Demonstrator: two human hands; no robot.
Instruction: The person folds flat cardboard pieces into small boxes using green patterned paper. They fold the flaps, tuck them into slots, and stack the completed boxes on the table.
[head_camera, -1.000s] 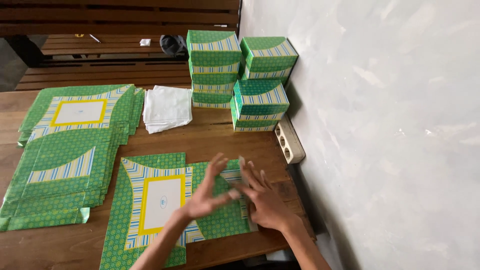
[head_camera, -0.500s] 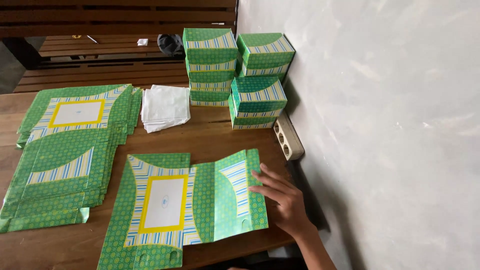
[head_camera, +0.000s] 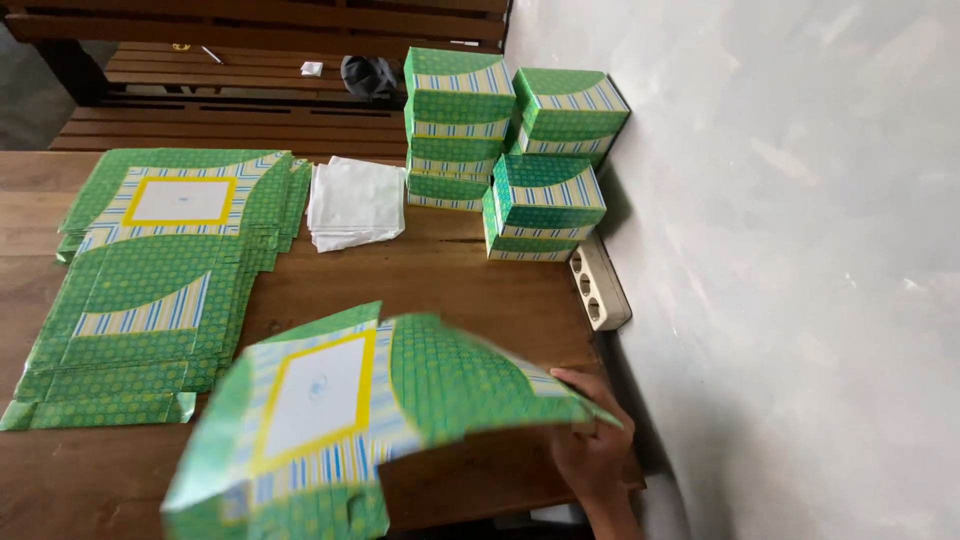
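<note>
1. In the head view, we are lifting a flat carton blank off the counter; it is tilting up toward us, blurred, with its yellow-framed white panel facing up.
2. Our right hand is pinching the blank's right edge, the grip closing on the cardboard with fingers over the top, seemingly so that the sheet can be raised and bent along its creases.
3. Our left hand is not showing; it may be under the blank, but we cannot tell.
4. To the left, a stack of blanks is lying flat on the counter, apparently kept within reach as supply.
5. Behind it, a pile of white sheets is resting near the middle of the counter, just beside the stack.
6. Folded green boxes are standing piled at the back right, against the wall, out of the working space.
7. A white power strip is lying along the wall, just in front of the boxes.
8. The counter is dark brown wood planks; the wall is plain grey plaster, and wooden benches are standing beyond the counter.
</note>
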